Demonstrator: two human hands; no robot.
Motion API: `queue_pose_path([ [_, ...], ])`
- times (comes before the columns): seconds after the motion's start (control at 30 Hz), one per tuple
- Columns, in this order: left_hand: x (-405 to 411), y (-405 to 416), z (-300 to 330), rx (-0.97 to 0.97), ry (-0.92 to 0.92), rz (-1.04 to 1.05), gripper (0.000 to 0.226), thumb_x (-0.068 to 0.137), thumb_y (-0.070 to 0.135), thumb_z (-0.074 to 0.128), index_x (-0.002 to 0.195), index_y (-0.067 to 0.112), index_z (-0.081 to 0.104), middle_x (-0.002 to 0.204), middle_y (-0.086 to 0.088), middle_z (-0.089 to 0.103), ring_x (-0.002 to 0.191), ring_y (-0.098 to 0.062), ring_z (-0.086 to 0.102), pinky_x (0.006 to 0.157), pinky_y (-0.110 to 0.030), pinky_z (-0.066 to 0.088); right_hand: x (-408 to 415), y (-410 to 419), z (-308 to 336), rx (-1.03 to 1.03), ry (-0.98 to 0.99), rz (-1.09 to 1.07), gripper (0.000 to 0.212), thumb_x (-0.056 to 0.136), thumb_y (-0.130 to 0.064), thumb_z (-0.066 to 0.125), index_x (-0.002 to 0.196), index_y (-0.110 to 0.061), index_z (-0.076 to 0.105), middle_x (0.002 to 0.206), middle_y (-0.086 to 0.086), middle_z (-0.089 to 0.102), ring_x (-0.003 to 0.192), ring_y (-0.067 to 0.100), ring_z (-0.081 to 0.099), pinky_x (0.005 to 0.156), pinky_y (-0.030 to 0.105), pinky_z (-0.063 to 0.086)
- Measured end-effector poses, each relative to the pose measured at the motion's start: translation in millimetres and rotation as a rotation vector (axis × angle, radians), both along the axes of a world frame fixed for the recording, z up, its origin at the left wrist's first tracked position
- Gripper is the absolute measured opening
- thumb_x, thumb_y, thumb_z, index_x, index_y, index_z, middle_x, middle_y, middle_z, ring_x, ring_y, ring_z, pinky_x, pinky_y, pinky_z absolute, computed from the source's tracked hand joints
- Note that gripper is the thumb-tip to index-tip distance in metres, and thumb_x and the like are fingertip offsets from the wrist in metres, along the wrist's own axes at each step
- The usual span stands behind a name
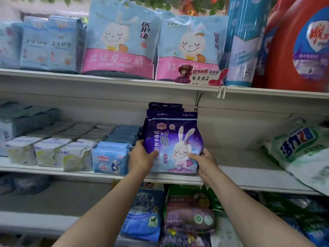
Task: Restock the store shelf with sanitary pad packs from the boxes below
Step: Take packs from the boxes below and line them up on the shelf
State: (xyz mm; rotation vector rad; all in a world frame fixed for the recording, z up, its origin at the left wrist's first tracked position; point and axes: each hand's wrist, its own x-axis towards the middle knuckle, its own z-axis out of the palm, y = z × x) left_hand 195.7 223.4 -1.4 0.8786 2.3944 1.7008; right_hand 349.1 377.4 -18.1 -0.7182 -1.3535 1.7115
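Both my hands, left (142,155) and right (204,161), grip the purple pad pack (173,139) by its lower corners; probably light, soft, slippery film.

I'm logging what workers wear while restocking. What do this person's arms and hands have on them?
Nothing visible: the left hand and right hand are bare, without gloves, rings or a watch, and both forearms are uncovered to the frame's bottom edge, with no sleeve showing.

A shop: white shelves (99,81) of packaged pads (121,40) and detergent jugs (300,45).
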Motion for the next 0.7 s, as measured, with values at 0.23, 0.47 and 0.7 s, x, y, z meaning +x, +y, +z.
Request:
queue_pose_path([
  [0.23,2,17,-11,0.025,0.033,0.049,0.073,0.079,0.032,0.08,0.141,0.015,0.046,0.135,-0.005,0.058,0.122,-0.027,0.056,0.101,-0.048,0.049,-12,8,-6,0.004,0.038,-0.033,0.033,0.08,0.014,0.072,0.094,-0.016,0.067,0.083,0.004,0.077,0.075,0.022,0.074,0.07,0.034,0.06],
  [0.47,39,13,-35,0.072,0.036,0.049,0.085,0.091,0.03,0.072,0.158,0.019,0.021,0.166,-0.007,0.007,0.153,-0.023,0.006,0.121,-0.042,0.018,-28,7,-10,0.05,0.08,-0.068,0.033,0.08,0.013,0.072,0.094,-0.016,0.068,0.093,0.008,0.075,0.083,0.026,0.072,0.08,0.039,0.058],
  [0.7,50,14,-52,0.064,-0.017,0.079,0.073,0.09,0.033,0.072,0.153,0.027,0.034,0.165,-0.011,0.01,0.152,-0.029,0.006,0.12,-0.047,0.023,-39,11,-20,0.107,0.009,-0.12,0.035,0.079,0.006,0.076,0.104,-0.015,0.064,0.104,0.008,0.074,0.094,0.026,0.072,0.085,0.041,0.059],
])
